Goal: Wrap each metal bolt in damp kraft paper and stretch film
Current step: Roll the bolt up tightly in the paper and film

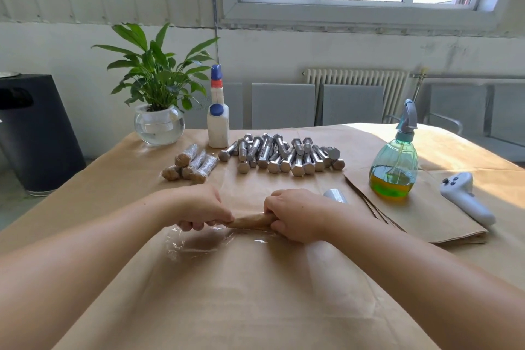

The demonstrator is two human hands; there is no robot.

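1. Brown paper is rolled around one bolt (pixel 251 220), and it lies near the middle of the table (pixel 284 307) on a clear film sheet (pixel 199 244).
2. The left hand (pixel 199 207) curls around the roll's left end. The right hand (pixel 295 214) curls around its right end. Both hold it tight.
3. The film could bunch up or stick to itself, I think, because it is thin and already wrinkled at the left.
4. The damp paper could tear if the hands twist too hard.
5. The roll could come out loose if the film is not pulled snug.
6. Four or five done rolls (pixel 190 163) lie far left; they overlap, so I cannot count them for sure.
7. A pile of bare bolts (pixel 284 156) waits in the far middle, about twenty. They overlap too much for a sure count.
8. There is one spray bottle (pixel 395 167) at the right, one film roll (pixel 335 195) beside the right hand, and one stack of paper sheets (pixel 426 216).
9. There are two white bottles (pixel 218 125), one plant (pixel 159 88) and one white controller (pixel 466 197).
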